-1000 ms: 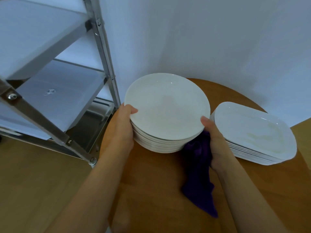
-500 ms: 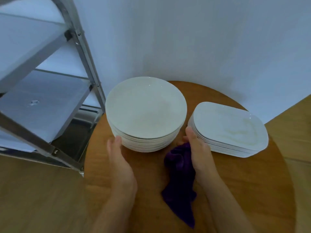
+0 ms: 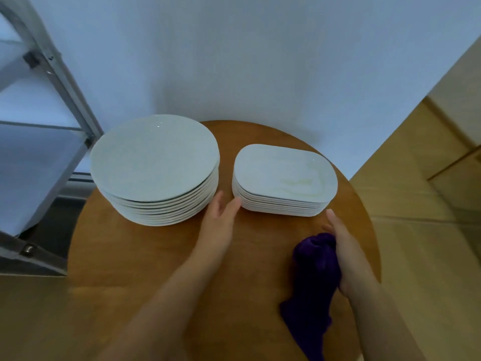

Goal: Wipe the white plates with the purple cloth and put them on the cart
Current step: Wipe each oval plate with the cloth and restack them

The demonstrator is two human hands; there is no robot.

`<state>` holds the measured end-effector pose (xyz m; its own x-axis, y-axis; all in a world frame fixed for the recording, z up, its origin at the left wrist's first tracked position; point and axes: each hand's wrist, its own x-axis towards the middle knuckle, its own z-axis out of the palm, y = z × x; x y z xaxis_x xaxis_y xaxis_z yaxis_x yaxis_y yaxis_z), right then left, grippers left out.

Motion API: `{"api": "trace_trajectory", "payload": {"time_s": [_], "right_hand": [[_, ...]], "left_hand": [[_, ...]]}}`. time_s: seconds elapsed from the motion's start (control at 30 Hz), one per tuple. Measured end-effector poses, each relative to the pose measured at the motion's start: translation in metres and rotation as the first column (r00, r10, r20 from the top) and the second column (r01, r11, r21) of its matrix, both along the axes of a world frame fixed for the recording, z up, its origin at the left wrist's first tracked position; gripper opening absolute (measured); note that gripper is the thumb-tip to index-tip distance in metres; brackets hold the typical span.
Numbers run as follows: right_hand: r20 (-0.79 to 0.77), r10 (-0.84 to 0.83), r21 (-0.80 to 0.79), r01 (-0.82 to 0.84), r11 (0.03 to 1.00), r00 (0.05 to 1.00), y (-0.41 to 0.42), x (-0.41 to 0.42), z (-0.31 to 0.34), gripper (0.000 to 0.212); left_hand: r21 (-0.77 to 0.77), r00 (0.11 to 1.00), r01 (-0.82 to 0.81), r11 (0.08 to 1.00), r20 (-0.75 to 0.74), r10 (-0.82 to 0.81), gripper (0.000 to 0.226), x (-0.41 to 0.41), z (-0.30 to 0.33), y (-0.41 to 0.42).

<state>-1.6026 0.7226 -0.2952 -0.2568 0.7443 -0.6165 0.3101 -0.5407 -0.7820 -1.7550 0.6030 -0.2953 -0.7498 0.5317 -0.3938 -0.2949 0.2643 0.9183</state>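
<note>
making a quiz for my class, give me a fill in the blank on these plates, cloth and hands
1. The purple cloth is held by the ____ hand.
2. The left hand reaches between the round stack and the ____ stack.
3. Both stacks stand on a round ____ table.
4. The yellowish smear shows on the top plate of the ____ stack.

Missing words: right; oblong; wooden; oblong
</note>
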Motion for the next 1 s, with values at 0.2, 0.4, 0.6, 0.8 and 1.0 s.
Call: {"api": "trace_trajectory", "payload": {"time_s": [0.2,0.4,0.6,0.8,1.0], "right_hand": [[0.011,-0.041,0.165,0.038,0.986,0.999,0.027,-0.013,-0.022,0.061],[-0.050,-0.075,0.218,0.084,0.972,0.996,0.037,-0.023,-0.031,0.082],[-0.012,0.042,0.165,-0.040,0.985,0.999,0.059,-0.029,-0.020,0.066],[-0.017,0.102,0.175,-0.098,0.980,0.995,0.052,-0.023,-0.013,0.023],[-0.017,0.060,0.141,-0.057,0.988,0.998,0.027,0.001,-0.015,0.019]], "left_hand": [[-0.111,0.985,0.039,0.993,-0.162,-0.056,0.068,-0.025,-0.010,0.049],[-0.350,0.824,0.076,0.934,-0.505,-0.256,0.043,-0.039,-0.019,0.059],[-0.075,0.990,0.089,0.993,-0.106,-0.097,0.047,-0.040,-0.010,0.064],[-0.064,0.994,0.066,0.996,-0.080,-0.071,0.046,-0.033,-0.009,0.058],[-0.078,0.992,0.054,0.995,-0.108,-0.063,0.046,-0.006,-0.014,0.025]]}}
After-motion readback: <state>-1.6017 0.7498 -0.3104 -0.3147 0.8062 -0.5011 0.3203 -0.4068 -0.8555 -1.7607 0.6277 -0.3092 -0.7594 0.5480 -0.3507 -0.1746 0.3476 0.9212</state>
